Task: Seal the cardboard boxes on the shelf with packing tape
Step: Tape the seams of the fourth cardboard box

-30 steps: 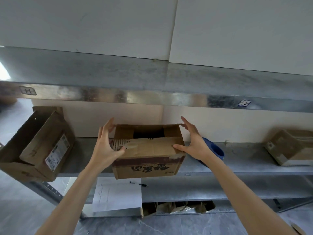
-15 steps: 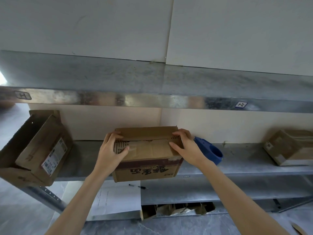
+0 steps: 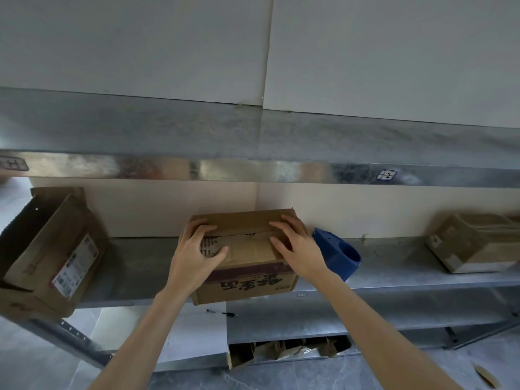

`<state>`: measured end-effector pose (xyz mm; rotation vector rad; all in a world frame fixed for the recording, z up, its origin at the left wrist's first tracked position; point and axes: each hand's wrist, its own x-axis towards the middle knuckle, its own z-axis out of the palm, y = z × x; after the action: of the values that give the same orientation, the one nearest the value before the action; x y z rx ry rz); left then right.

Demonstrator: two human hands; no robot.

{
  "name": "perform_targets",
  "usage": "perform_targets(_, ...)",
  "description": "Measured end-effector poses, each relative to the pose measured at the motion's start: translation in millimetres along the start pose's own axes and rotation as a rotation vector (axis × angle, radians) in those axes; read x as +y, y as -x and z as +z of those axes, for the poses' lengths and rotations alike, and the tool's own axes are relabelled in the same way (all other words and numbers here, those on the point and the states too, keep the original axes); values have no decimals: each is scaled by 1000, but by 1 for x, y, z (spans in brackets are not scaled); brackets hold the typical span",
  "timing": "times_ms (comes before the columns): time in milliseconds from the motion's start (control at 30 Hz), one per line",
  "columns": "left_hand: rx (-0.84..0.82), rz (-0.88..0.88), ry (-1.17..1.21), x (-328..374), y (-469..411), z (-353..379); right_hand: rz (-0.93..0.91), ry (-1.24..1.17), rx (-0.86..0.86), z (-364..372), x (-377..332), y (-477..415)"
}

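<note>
Box sits mid-frame at the front edge of the shelf, flaps folded down, untaped. Left hand and right hand press flat on the flaps, grip released. Tape dispenser is just right. Risk: reaching for it frees a flap, which springs up.

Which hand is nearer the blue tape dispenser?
Right. The right hand presses the right end of the cardboard box, beside the blue tape dispenser; the left hand presses its left end, farther away.
</note>
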<state>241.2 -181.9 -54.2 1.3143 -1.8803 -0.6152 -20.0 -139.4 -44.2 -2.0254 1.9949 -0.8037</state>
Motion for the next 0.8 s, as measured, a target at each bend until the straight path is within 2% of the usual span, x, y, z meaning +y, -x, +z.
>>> perform_targets(133,17,15,-39,1,-1,1,-9,-8,9,-1,1,1)
perform_targets(200,33,25,-46,0,1,2,9,-132,7,-5,2,2)
perform_targets(300,57,30,-40,0,2,3,121,-362,157,-11,9,5)
perform_targets(400,76,37,-36,1,3,4,241,-287,264,-17,36,5)
perform_targets(533,75,45,-33,2,1,8,351,32,126,-18,89,7)
perform_targets(633,78,49,-28,6,-1,13,461,160,-4,-17,116,13)
perform_targets(800,86,55,-41,12,-4,21,480,275,-255,-18,147,17)
